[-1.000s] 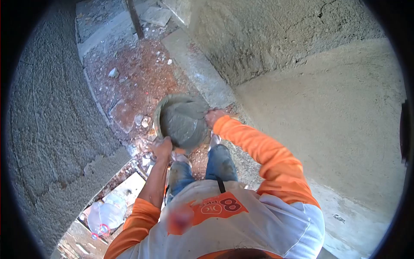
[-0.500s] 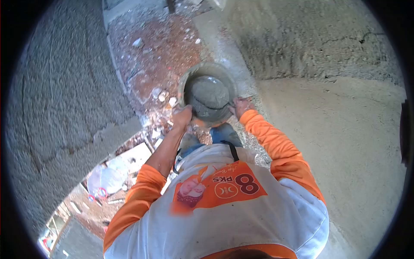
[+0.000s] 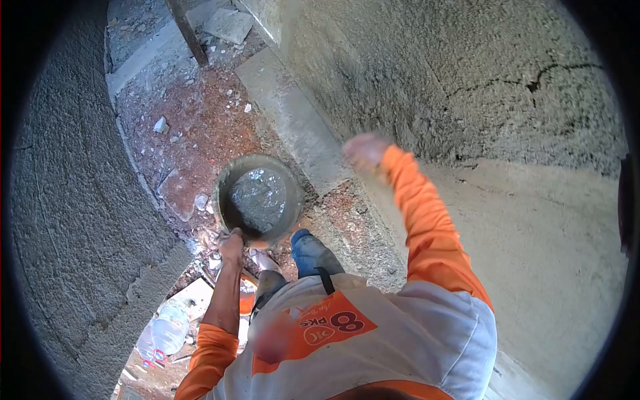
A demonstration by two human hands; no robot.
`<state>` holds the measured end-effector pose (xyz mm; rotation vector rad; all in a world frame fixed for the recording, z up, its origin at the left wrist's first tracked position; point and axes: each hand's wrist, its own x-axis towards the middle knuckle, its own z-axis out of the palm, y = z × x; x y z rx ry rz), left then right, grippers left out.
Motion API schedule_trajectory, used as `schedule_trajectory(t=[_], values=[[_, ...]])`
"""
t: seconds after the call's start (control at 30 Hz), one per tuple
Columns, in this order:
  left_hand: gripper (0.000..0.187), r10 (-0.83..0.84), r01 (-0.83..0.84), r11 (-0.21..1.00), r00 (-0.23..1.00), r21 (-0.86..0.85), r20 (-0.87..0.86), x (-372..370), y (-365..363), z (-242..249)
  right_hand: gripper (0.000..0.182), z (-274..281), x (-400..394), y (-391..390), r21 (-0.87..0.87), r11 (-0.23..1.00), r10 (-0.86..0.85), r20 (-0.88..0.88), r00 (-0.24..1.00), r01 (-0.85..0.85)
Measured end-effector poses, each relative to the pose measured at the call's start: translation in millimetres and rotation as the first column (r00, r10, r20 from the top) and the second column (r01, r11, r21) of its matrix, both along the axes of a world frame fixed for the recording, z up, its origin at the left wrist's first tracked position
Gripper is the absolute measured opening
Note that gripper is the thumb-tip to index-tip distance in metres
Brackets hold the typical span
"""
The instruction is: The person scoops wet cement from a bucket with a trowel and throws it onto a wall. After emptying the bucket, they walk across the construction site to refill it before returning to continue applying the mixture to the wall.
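Note:
A round bucket (image 3: 293,193) with wet grey mortar (image 3: 259,200) in it is low in front of my legs. My left hand (image 3: 231,245) is closed on its near left rim. Up and to the right of the bucket, my right hand (image 3: 365,153) is apart from it, in front of the rough cement wall (image 3: 413,87). Motion smears the fingers of that hand, so whether they hold anything cannot be made out.
Another rough cement wall (image 3: 80,167) rises on the left. Reddish ground with rubble (image 3: 193,113) lies between the walls, and a post (image 3: 187,33) stands at the far end. Clear plastic bottles (image 3: 170,330) lie at lower left.
My right hand has left the bucket's rim and moved up toward the right wall. My left hand keeps its grip. The view has shifted, so the bucket appears lower and farther left.

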<state>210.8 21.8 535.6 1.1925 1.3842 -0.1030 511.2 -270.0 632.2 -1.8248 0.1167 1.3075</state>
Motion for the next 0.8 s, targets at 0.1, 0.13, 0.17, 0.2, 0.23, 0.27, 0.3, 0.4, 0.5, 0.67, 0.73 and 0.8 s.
schedule_trajectory(t=[0.1, 0.13, 0.17, 0.2, 0.23, 0.27, 0.3, 0.4, 0.5, 0.67, 0.73, 0.8], values=[[0.01, -0.076, 0.078, 0.997, 0.994, 0.015, -0.072, 17, 8, 11, 0.025, 46, 19, -45, -0.099, 0.893, -0.244, 0.713, 0.657, 0.439], [0.011, -0.153, 0.161, 0.986, 0.977, 0.043, -0.146, 25, 1, 24, 0.021, 59, 6, -60, 0.031, 0.889, -0.29, 0.809, 0.511, 0.457], [0.014, -0.095, 0.098, 0.995, 0.987, 0.017, -0.128, 32, -3, 30, 0.021, 64, -9, -63, 0.019, 0.893, -0.28, 0.804, 0.524, 0.45], [0.014, -0.085, 0.088, 0.996, 0.988, 0.017, -0.13, 30, -6, 18, 0.02, 66, -21, -61, -0.001, 0.906, -0.237, 0.826, 0.51, 0.423], [0.014, -0.049, 0.052, 0.997, 0.997, 0.053, -0.061, 27, -5, -7, 0.018, 64, -30, -54, -0.012, 0.919, -0.199, 0.849, 0.489, 0.395], [0.015, -0.016, 0.015, 0.996, 1.0, 0.089, 0.007, 26, -3, -19, 0.016, 49, -41, -49, -0.14, 0.973, 0.067, 0.933, 0.352, 0.184], [0.017, -0.048, 0.048, 0.993, 0.999, 0.112, -0.003, 34, -8, 0, 0.015, 30, -55, -43, -0.305, 0.952, 0.302, 0.941, 0.154, -0.002], [0.027, -0.191, 0.191, 0.962, 0.981, 0.193, -0.022, 52, -17, 31, 0.02, -7, -78, 10, -0.439, 0.855, 0.513, 0.79, 0.336, -0.275], [0.037, -0.297, 0.301, 0.841, 0.951, 0.45, -0.082, 56, -23, 33, 0.027, -22, -70, 60, -0.685, 0.566, 0.808, 0.572, 0.142, -0.459], [0.033, -0.285, 0.293, 0.882, 0.955, 0.37, -0.078, 68, -25, 81, 0.034, -68, -96, 78, -0.641, 0.28, 0.958, 0.237, 0.163, -0.715], [0.034, -0.33, 0.318, 0.873, 0.944, 0.37, -0.032, 67, -19, 92, 0.034, -115, -102, 52, -0.59, 0.451, 0.882, 0.408, 0.235, -0.669], [0.036, -0.388, 0.361, 0.857, 0.922, 0.369, 0.0, 58, -10, 90, 0.035, -39, -114, 54, -0.543, 0.544, 0.834, 0.436, 0.338, -0.64]])
